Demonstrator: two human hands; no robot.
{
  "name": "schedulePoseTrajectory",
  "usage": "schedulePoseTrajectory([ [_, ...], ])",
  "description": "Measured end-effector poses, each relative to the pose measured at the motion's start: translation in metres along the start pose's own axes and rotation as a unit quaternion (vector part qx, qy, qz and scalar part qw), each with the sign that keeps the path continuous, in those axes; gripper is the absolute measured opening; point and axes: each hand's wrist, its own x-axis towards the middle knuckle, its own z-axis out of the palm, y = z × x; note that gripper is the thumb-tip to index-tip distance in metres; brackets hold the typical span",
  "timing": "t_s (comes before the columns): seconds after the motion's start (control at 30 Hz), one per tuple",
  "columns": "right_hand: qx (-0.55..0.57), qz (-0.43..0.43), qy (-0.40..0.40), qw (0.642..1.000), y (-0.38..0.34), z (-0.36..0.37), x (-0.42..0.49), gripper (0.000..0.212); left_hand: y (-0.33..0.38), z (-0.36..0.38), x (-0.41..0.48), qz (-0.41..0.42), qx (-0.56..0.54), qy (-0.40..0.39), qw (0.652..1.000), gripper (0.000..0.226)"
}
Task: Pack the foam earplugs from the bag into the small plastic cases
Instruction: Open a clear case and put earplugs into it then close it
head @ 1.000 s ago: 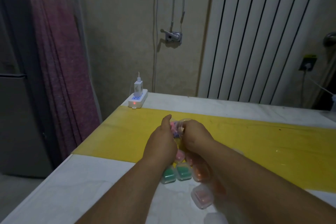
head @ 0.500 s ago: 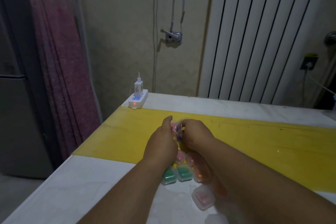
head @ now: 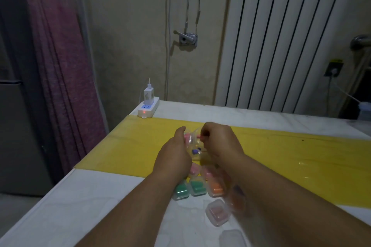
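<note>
Hands meet over the yellow mat (head: 281, 152) on the bench (head: 100, 206). Left hand (head: 172, 158) has its grip closed on the clear bag (head: 193, 142) of earplugs, holding it from the left. Right hand (head: 218, 142) pinches a pink earplug (head: 200, 137) at the bag's mouth. Filled cases (head: 197, 186) sit just near of the hands; a power strip (head: 148, 108) lies far left.

A white power strip (head: 148, 108) with a charger (head: 148, 95) plugged in sits at the far left corner of the table (head: 84, 206). A yellow sheet (head: 301, 158) spans the table from its left edge to its right edge. A purple curtain (head: 58, 62) hangs past the left edge; a white ribbed radiator (head: 281, 38) stands behind the far edge.
</note>
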Motion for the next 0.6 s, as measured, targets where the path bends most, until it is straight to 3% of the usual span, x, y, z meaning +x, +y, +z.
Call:
schedulePoseTrajectory([
  [0.13, 0.206, 0.081, 0.077, 0.972, 0.005, -0.018, -0.012, 0.007, 0.001, -0.003, -0.001, -0.002, -0.032, 0.011, 0.999, 0.066],
  [0.37, 0.451, 0.141, 0.039, 0.88, 0.019, -0.053, -0.052, 0.012, 0.021, -0.017, -0.013, 0.137, -0.121, 0.14, 0.973, 0.036],
  [0.5, 0.501, 0.118, 0.013, 0.857, 0.028, -0.076, -0.079, 0.003, 0.04, -0.016, -0.029, 0.15, -0.215, 0.039, 0.964, 0.012],
  [0.6, 0.536, 0.112, 0.017, 0.837, 0.036, -0.083, -0.092, 0.008, 0.055, -0.009, -0.044, 0.129, -0.282, -0.067, 0.948, 0.014],
])
